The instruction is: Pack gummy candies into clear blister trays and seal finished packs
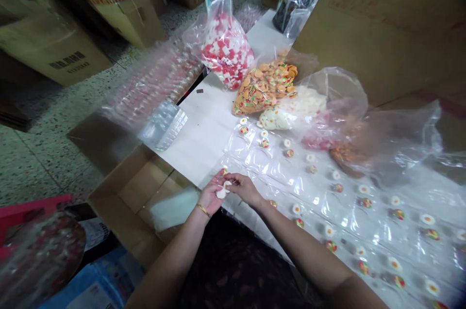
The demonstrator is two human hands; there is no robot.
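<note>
My left hand (pixel 210 196), with a gold bangle at the wrist, is turned palm up at the table's front edge. Several small round white pieces (pixel 220 193) lie in its curled fingers; they resemble the miniature fried eggs on the trays. My right hand (pixel 246 189) reaches across, and its fingertips pinch a white piece (pixel 227 185) just above the left palm. Beneath and beyond both hands, clear plastic trays (pixel 260 157) lie in rows. Many carry a miniature fried egg (pixel 296 209) beside a small colourful pizza-like piece (pixel 299 222).
Behind the trays stand bags of red-and-white pieces (pixel 227 54), orange pieces (pixel 260 88) and white pieces (pixel 291 110). Flat clear packets (pixel 163 124) lie at the table's left edge. Below it is an open cardboard box (pixel 127 187). A large carton (pixel 386 23) rises at the back right.
</note>
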